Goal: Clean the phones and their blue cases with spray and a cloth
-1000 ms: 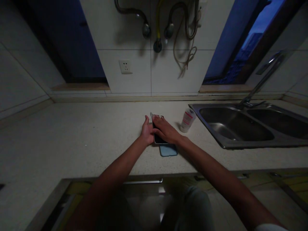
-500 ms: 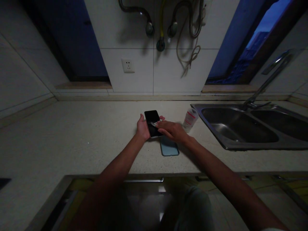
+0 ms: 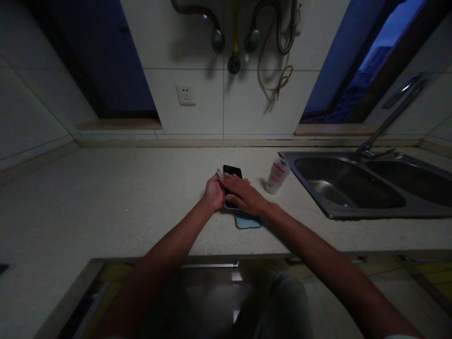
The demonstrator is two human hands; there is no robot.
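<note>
My left hand (image 3: 213, 193) grips a black smartphone (image 3: 232, 170) from beneath, its screen facing up over the counter. Across the screen lies my right hand (image 3: 247, 194), its fingers reaching the phone's left edge and hiding much of the glass. A scrap of white tissue or wipe (image 3: 219, 174) peeks out at those fingertips. Just below the phone, a light blue phone case (image 3: 247, 221) rests on the counter, partly covered. To the right of my right hand stands a clear plastic cup (image 3: 277, 176) with pink-red markings.
The pale countertop (image 3: 141, 197) spans the view, with its front edge above drawers. At right is a steel double sink (image 3: 330, 214) with a faucet (image 3: 391, 113). Pipes and a power socket (image 3: 185, 95) are on the tiled wall.
My right hand has slid left across the screen, carrying the white tissue or wipe to the phone's left edge. The phone has shifted slightly right and turned more upright.
</note>
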